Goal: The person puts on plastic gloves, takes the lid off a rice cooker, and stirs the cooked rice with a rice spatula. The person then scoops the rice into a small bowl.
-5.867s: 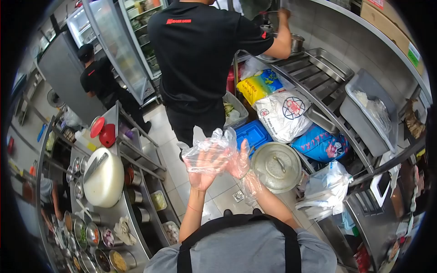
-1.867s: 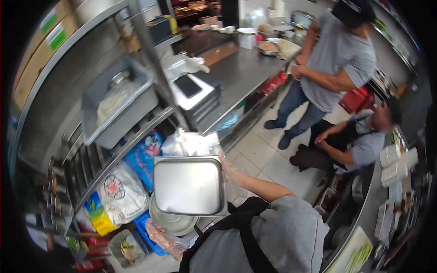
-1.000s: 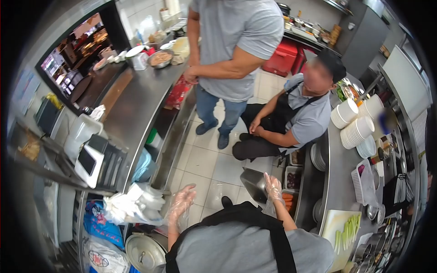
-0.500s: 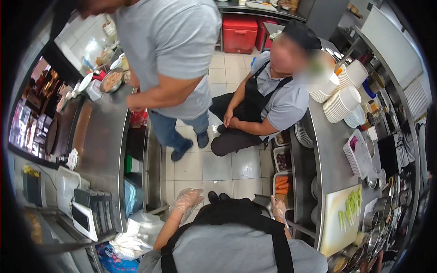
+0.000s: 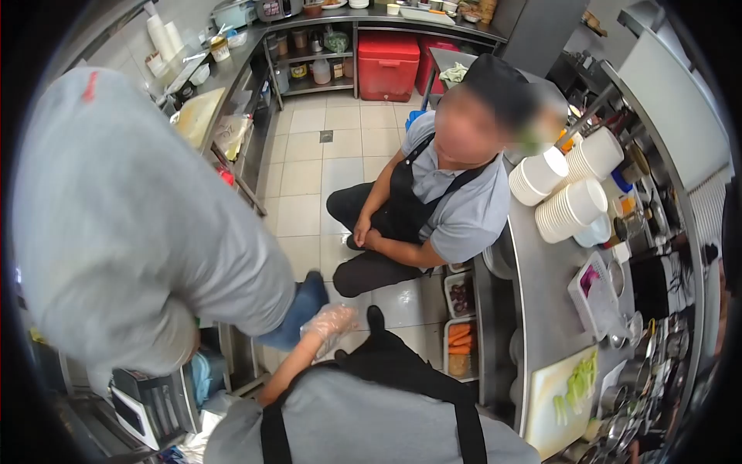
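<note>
Well left of the cutting board, the gloved left hand is held loosely, with nothing seen gripped; the right hand is out of view, so its grip cannot be told. Lower than the cutting board and just left of it, the carrot tub is seen; it would probably be stiff, fairly heavy, best held by opposite rims
</note>
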The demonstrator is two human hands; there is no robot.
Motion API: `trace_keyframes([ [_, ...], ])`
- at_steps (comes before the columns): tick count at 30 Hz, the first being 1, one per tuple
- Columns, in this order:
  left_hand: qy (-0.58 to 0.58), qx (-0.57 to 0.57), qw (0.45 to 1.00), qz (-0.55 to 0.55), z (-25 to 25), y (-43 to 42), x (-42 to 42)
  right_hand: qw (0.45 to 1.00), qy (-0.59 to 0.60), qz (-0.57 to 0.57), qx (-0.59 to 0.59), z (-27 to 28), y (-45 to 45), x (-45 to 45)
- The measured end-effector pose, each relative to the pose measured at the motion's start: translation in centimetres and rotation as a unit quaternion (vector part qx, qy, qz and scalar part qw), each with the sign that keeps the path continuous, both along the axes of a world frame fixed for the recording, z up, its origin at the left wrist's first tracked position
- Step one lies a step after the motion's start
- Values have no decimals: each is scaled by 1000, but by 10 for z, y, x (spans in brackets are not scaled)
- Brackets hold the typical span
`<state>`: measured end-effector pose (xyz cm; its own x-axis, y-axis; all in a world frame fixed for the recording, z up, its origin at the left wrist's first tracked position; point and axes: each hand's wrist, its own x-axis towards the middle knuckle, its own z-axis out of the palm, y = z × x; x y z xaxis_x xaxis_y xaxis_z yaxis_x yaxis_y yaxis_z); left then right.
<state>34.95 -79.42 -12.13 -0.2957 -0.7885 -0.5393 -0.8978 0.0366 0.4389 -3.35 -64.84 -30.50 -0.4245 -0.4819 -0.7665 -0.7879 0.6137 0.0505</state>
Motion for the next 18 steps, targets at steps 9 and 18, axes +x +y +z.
trace_keyframes([
  [9, 147, -68, 983, 83, -78, -124, 13, 997, -34, 62, -44, 26, -87, -12],
  [18, 397, 146, 632, 650, -218, -148, 58, 995, -28, 77, -52, 40, -139, 11],
])
